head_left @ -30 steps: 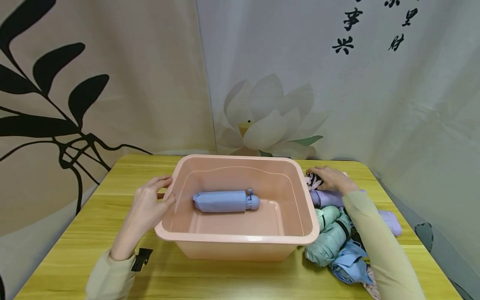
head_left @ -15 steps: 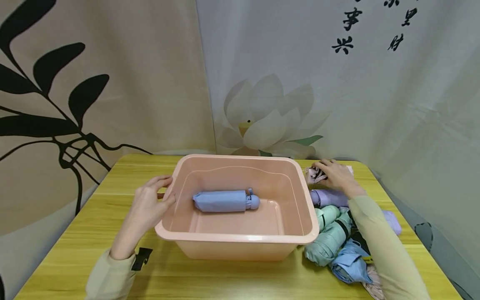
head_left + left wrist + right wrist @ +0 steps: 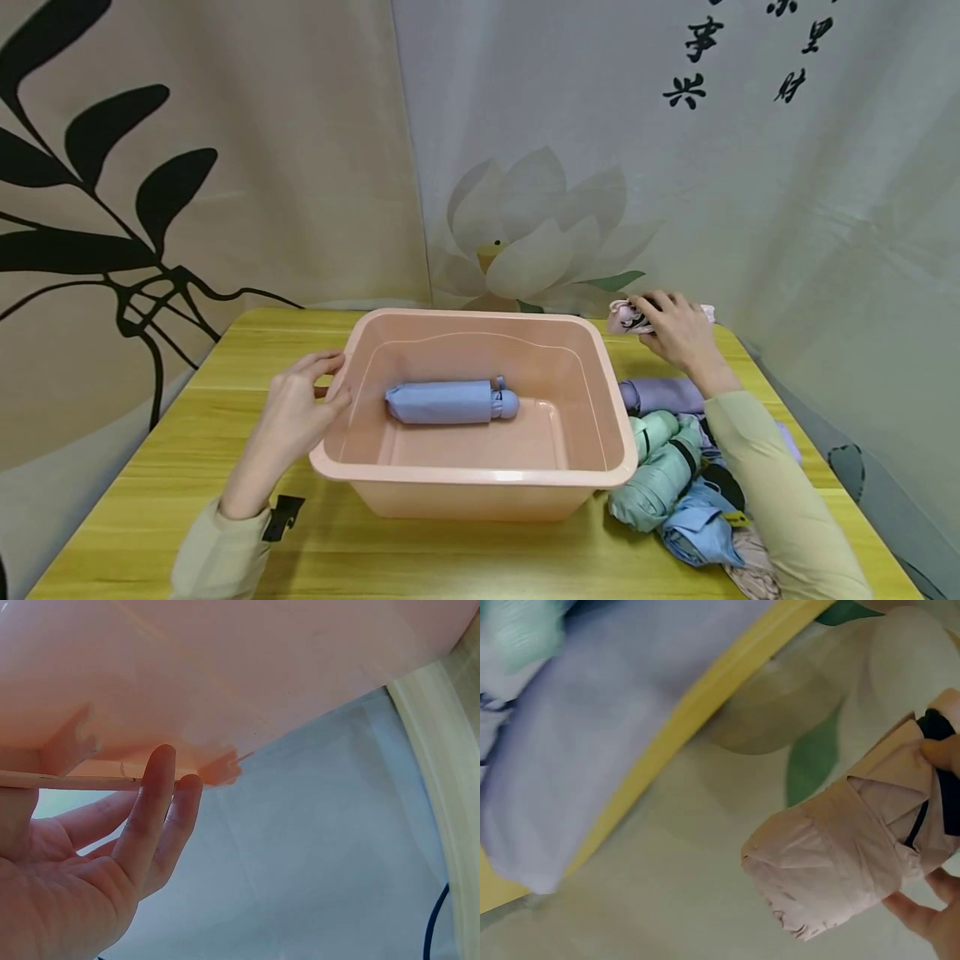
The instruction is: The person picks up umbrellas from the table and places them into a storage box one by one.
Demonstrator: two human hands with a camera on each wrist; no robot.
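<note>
- Your right hand (image 3: 678, 332) pinches the pink umbrella (image 3: 825, 862) with thumb and fingers around its middle, one end poking out to the left of the grip and a little of the other showing to the right.
- That umbrella is held at the far edge of the table (image 3: 375, 558), beyond the tub's right corner.
- Your left hand (image 3: 303, 417) pinches the left rim of the tub (image 3: 480, 477), with fingers against its outer side.
- Inside the tub, between your two grips, a blue umbrella (image 3: 442, 403) lies sideways on the bottom, its handle end toward your right hand.
- Just nearer you than the right grip, a purple umbrella (image 3: 663, 395) lies beside the tub.
- Closer still come a small green bundle (image 3: 657, 433) and a larger green bundle (image 3: 652, 492) with a dark band.
- Nearest you below that grip are a blue bundle (image 3: 697, 529) and a pale pink bundle (image 3: 750, 554), partly behind your sleeve (image 3: 780, 492).
- Beyond both grips hangs a curtain (image 3: 562, 100) printed with a flower.
</note>
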